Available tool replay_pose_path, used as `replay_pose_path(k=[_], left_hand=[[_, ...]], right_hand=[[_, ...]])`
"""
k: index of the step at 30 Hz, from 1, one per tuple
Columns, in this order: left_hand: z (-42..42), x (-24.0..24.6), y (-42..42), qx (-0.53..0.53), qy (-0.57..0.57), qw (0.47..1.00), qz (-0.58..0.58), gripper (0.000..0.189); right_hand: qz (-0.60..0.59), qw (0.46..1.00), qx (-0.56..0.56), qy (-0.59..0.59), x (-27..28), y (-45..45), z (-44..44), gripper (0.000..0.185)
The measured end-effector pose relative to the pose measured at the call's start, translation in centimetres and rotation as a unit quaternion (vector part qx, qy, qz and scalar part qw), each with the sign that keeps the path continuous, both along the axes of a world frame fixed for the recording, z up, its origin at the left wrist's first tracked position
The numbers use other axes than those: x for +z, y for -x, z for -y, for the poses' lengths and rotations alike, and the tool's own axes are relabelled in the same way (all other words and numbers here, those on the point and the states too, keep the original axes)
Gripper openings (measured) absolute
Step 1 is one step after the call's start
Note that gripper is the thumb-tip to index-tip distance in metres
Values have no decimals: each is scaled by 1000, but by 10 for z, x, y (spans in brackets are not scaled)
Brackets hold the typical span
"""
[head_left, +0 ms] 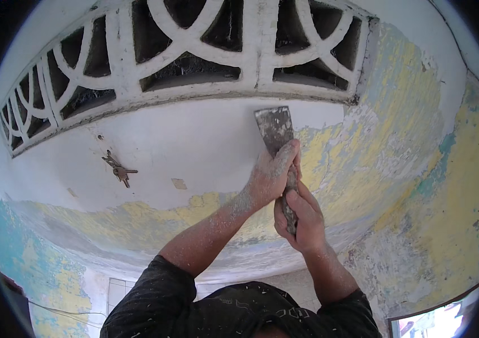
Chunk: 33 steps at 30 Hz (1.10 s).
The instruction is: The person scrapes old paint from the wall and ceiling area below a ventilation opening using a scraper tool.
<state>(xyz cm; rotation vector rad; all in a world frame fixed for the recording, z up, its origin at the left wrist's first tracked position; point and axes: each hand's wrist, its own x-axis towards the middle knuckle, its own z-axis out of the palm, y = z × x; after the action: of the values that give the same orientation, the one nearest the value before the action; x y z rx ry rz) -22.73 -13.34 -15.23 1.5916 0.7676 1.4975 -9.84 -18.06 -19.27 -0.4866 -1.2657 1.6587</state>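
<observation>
Both my hands grip a scraper with a worn, paint-flecked metal blade (276, 126), held upright against the wall. My left hand (270, 175) wraps the upper handle just below the blade and is coated in pale dust. Lower down, my right hand (307, 217) holds the end of the scraper's handle (291, 211). The blade's edge lies over white paint (197, 139), a little below the vent blocks. To the right of the blade the wall shows scraped yellow and grey-blue layers (328, 156).
A row of white ventilation blocks (258, 55) with dark openings spans the wall above. Several keys (122, 172) hang on the wall at left. Thin cables (66, 312) run at lower left. A bright framed opening (429, 323) is at lower right.
</observation>
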Motion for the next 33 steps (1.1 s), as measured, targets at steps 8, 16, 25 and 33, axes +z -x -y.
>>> replay_pose_path(k=[8, 16, 25, 33], left_hand=[[1, 11, 7, -8, 40, 997, -61, 40], [5, -24, 2, -112, 27, 992, -54, 44], [-1, -20, -5, -165, 78, 982, -45, 44], [-17, -20, -9, -101, -22, 985, -136, 45]], right_hand=[[-40, 998, -40, 8, 1, 15, 0, 45], [-49, 995, -86, -21, -33, 23, 35, 55], [-92, 994, -54, -10, -25, 18, 40, 42], [-111, 986, -104, 67, -13, 20, 34, 26]])
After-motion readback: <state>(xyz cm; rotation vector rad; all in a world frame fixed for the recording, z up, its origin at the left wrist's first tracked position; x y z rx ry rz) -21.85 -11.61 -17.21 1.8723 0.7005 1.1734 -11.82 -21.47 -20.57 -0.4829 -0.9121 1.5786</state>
